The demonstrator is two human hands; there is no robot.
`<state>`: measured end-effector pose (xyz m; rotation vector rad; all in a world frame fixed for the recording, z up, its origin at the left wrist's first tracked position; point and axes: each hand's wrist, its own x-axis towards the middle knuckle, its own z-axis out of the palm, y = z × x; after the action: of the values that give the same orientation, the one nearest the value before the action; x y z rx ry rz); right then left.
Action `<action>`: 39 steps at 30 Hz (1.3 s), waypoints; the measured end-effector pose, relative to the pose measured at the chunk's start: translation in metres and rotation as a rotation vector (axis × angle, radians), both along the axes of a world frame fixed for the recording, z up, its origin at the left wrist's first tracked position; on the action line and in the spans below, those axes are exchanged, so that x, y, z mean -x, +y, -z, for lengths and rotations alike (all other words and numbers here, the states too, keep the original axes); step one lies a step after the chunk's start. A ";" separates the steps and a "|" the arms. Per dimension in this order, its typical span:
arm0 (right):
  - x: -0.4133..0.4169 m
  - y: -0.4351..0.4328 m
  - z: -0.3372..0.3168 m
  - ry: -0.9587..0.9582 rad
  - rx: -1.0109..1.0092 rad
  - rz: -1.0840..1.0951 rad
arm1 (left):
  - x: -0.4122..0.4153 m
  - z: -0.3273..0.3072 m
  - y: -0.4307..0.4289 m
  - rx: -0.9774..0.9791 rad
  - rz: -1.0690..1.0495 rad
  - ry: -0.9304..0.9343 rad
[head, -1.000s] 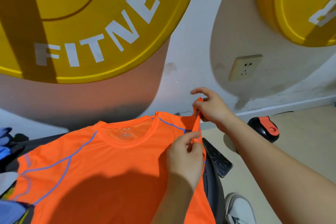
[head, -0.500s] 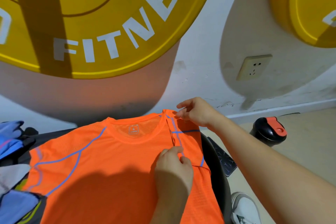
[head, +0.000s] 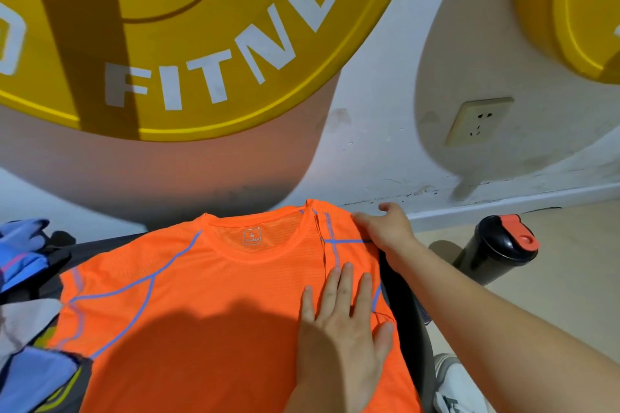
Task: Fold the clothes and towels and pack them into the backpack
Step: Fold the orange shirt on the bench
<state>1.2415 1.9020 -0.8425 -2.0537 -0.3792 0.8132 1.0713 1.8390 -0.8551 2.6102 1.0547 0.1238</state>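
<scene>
The orange shirt [head: 208, 305] lies spread on the dark surface [head: 107, 243], collar at 12 o'clock, the sleeve at 2 o'clock folded inward. The left hand [head: 342, 325] presses flat at 4 o'clock (fingers straight, gripping nothing). The right hand [head: 385, 228] rests on the folded shoulder at 1 o'clock, fingers relaxed.

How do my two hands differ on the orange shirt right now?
The left hand lies flat, fingers spread, on the front of the orange shirt; the right hand rests at its far shoulder edge. The left hand's fingers point toward the wall, the right hand's toward the collar. Both are open and grip nothing.
</scene>
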 end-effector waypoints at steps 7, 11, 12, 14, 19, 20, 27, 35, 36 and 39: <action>-0.005 0.009 -0.002 0.056 -0.209 0.061 | -0.003 0.000 -0.013 0.007 0.120 0.040; -0.012 0.015 -0.006 -0.080 -0.171 0.034 | -0.016 -0.003 -0.014 -0.017 0.069 0.089; -0.012 0.015 -0.007 -0.140 -0.141 0.012 | -0.017 -0.007 -0.013 -0.008 0.063 0.065; -0.009 0.017 -0.014 -0.329 -0.040 -0.072 | -0.010 -0.018 0.002 -0.001 0.045 -0.014; 0.046 0.033 -0.051 -0.645 -0.139 -0.419 | 0.077 -0.074 0.102 -0.139 0.060 0.117; 0.064 0.037 -0.056 -0.664 -0.144 -0.506 | 0.104 -0.080 0.127 -0.143 0.025 0.192; 0.199 0.072 -0.042 -0.682 -0.207 -1.006 | 0.282 -0.065 0.204 -0.038 -0.499 0.275; 0.278 0.112 -0.009 -0.706 -0.161 -1.126 | 0.295 -0.041 0.208 0.047 -0.659 0.265; 0.283 0.119 -0.008 -0.714 -0.163 -1.135 | 0.297 -0.038 0.207 0.064 -0.683 0.205; 0.297 0.144 -0.008 -0.681 -0.158 -1.172 | 0.293 -0.035 0.198 0.129 -0.732 0.025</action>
<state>0.9450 2.0458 -0.8342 -1.7837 -2.0583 0.6197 0.7782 2.0368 -0.8206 1.9974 1.9020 0.1785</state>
